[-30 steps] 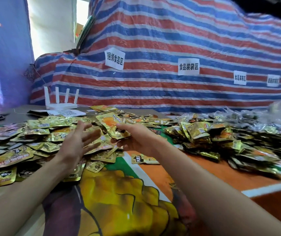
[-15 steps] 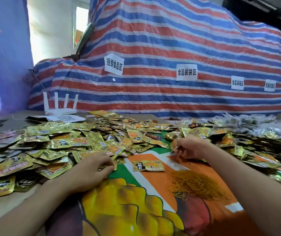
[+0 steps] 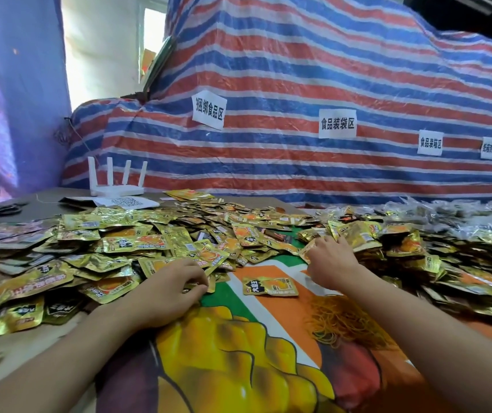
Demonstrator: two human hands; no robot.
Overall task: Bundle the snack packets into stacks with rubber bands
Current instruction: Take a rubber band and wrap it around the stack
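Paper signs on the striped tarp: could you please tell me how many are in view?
4 signs, in a row on the tarp: one left of centre, one right of centre, two smaller ones further right. More may lie beyond the frame.

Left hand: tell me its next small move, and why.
Probably lift the left hand with the loose packets its fingertips curl on and square them into a stack: it holds no stack yet, and the rubber bands lie nearby, untouched.
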